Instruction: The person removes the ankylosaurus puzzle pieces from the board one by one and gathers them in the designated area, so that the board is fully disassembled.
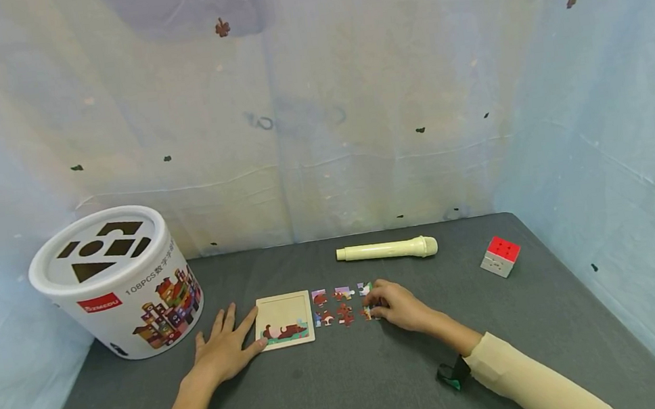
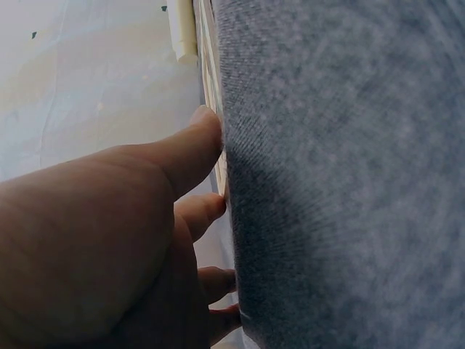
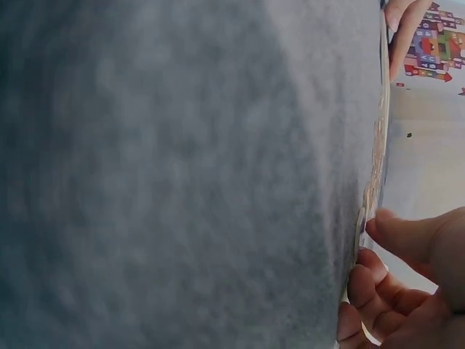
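Note:
A square wooden puzzle board (image 1: 281, 305) lies on the table, with a brown figure pictured along its lower part. My left hand (image 1: 223, 350) rests at the board's left side with fingers spread, thumb and forefinger touching its edge; the left wrist view shows the thumb (image 2: 196, 142) against that edge. Right of the board, several small jigsaw pieces (image 1: 345, 313) are laid in two rows. At the right end of these rows, my right hand (image 1: 401, 304) pinches a puzzle piece (image 1: 368, 313) with curled fingers, low at the tabletop. The fingers (image 3: 374, 291) partly hide it.
A large white block bucket (image 1: 116, 285) with a shape-cut lid stands at the left. Behind the pieces lies a pale yellow toy microphone (image 1: 388, 249). A red and white cube (image 1: 501, 256) sits at the right. The grey table (image 1: 338, 394) meets hanging cloth behind.

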A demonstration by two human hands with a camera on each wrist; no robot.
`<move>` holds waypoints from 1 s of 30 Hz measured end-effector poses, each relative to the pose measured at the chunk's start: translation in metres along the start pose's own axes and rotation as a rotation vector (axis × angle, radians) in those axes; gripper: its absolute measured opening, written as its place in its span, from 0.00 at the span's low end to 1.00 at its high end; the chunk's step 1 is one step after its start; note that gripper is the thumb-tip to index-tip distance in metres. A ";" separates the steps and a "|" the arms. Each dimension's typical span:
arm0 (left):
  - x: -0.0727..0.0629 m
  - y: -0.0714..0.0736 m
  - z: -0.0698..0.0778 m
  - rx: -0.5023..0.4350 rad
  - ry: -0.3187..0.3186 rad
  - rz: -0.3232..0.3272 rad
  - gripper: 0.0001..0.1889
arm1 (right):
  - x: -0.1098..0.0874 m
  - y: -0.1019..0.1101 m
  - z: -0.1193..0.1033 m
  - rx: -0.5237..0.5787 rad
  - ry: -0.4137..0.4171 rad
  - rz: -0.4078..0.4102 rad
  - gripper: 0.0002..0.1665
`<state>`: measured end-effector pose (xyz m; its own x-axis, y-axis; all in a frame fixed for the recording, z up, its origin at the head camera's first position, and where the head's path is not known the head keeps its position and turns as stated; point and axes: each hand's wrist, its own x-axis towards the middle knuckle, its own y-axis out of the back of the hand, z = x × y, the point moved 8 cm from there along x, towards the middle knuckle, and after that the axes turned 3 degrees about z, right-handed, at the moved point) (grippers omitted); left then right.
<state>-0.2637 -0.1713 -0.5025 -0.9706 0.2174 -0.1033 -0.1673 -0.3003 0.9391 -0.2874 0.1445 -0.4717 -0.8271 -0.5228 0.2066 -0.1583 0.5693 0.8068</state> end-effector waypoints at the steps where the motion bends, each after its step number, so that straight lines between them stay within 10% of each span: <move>1: 0.000 0.000 0.000 0.003 0.000 -0.001 0.42 | 0.001 0.000 -0.001 -0.002 0.001 0.001 0.08; 10: -0.003 0.000 -0.003 0.004 0.007 -0.016 0.44 | 0.030 -0.006 -0.037 -0.056 0.065 0.024 0.05; 22: -0.003 0.001 -0.002 -0.018 0.015 -0.044 0.49 | 0.077 -0.072 -0.119 -0.003 0.229 -0.214 0.16; 30: -0.002 0.002 -0.003 -0.035 -0.001 -0.046 0.49 | 0.096 -0.101 -0.138 -0.035 0.199 -0.258 0.11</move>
<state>-0.2623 -0.1749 -0.5017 -0.9616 0.2328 -0.1457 -0.2177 -0.3225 0.9212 -0.2762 -0.0504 -0.4566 -0.6401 -0.7625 0.0945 -0.3269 0.3815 0.8646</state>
